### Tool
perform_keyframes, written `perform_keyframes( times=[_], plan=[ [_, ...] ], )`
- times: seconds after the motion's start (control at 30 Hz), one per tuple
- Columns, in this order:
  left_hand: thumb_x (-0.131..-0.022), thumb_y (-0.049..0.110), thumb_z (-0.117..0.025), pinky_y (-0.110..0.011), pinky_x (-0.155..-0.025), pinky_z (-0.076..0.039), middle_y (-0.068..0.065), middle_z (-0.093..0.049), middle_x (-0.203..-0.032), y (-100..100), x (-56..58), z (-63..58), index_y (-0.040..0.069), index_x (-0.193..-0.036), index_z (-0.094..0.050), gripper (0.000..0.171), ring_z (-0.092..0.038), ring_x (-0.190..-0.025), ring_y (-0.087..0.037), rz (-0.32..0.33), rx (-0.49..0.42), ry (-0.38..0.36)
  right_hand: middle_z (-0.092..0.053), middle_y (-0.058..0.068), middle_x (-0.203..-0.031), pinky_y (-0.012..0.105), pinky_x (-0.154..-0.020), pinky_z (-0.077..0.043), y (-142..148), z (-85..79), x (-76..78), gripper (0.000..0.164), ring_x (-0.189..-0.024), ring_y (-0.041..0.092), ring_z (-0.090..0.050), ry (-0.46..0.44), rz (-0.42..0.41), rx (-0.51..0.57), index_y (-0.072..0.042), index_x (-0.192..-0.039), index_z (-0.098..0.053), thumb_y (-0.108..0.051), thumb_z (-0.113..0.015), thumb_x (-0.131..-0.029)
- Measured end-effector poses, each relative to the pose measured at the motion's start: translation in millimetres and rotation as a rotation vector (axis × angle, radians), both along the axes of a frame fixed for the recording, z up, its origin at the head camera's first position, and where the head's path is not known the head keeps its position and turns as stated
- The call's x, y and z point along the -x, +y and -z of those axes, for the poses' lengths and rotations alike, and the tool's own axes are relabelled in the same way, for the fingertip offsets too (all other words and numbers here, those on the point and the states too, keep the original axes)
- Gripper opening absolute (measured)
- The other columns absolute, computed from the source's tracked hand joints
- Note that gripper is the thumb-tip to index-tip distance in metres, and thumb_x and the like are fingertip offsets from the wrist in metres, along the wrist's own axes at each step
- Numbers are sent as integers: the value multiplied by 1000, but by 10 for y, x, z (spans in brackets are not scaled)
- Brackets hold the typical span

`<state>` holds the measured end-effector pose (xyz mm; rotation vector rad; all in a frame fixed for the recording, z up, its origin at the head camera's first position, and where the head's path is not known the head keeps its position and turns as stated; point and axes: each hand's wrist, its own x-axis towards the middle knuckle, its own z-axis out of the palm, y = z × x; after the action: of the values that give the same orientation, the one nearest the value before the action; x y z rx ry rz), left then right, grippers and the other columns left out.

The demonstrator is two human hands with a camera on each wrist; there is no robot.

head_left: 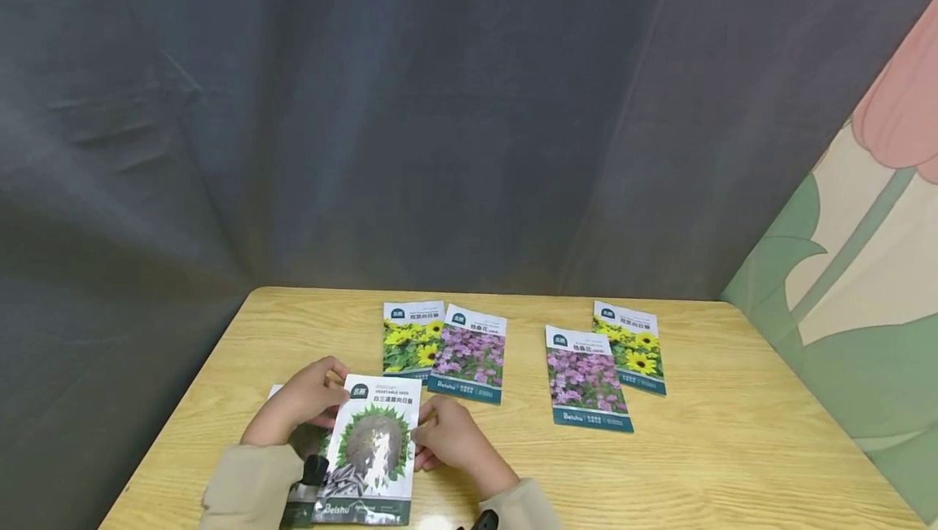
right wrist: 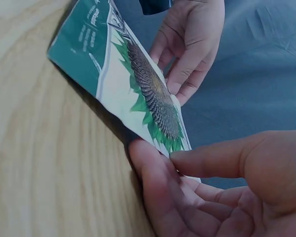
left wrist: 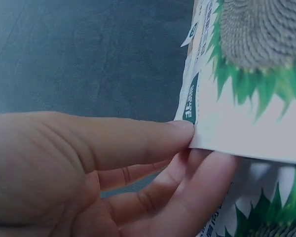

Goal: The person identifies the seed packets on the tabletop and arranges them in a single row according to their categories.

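Note:
Between both hands is a white seed packet with a sunflower head and a dark green bottom band. My left hand pinches its upper left corner between thumb and fingers. On the opposite edge, my right hand pinches the packet, also seen in the right wrist view, where the sunflower packet stands tilted off the wooden table. Underneath, partly hidden by the held packet and left arm, lies another sunflower packet. The left wrist view shows the lower sunflower packet below the pinched edge.
Beyond the hands, a yellow-flower packet is partly covered by a purple-flower packet. Farther right, another purple-flower packet overlaps a second yellow-flower packet. All lie on the wooden table, with a dark curtain behind.

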<state>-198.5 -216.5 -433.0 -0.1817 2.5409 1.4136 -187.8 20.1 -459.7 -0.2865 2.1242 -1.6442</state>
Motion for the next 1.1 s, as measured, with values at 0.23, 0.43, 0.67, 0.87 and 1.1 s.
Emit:
perform_keyframes(
  times=[0.23, 0.43, 0.67, 0.87, 1.1],
  plan=[
    [-93, -4, -62, -38, -61, -58, -16, -59, -90, 27, -1, -10, -7, -111, -53, 19, -60, -71, -24, -14, 72, 19, -64, 12, -63, 29, -45, -55, -16, 28, -6, 9, -47, 15, -62, 28, 6, -30, 2, -96, -57, 6, -63, -90],
    [-92, -5, -62, -36, -60, -57, -15, -61, -86, 31, 22, 3, -8, -108, -55, 17, -62, -66, -22, -9, 154, 54, -64, 10, -64, 29, -46, -55, -37, 41, -9, 8, -47, 13, -60, 39, 12, -64, 0, -96, -59, 3, -65, -91],
    [-93, -4, -60, -34, -59, -53, -14, -62, -86, 40, 26, 14, -8, -107, -54, 15, -60, -63, -21, -4, 201, 35, -64, 9, -61, 29, -45, -54, -61, 64, -18, 9, -45, 13, -59, 89, 21, -78, -1, -94, -59, 3, -66, -89],
    [-93, -5, -61, -33, -58, -52, -14, -61, -87, 57, 23, 2, -7, -105, -55, 14, -59, -63, -21, -2, 232, 36, -63, 8, -59, 29, -44, -54, -66, 44, -33, 13, -44, 12, -58, 114, 20, -81, 0, -94, -57, 5, -67, -88],
    [-93, -3, -62, -34, -59, -51, -13, -60, -86, 69, 30, -3, -7, -106, -56, 14, -59, -64, -21, 11, 265, 24, -63, 8, -57, 28, -44, -53, -54, 30, -31, 14, -43, 12, -58, 114, 4, -92, 0, -89, -57, 6, -69, -86]
  ],
)
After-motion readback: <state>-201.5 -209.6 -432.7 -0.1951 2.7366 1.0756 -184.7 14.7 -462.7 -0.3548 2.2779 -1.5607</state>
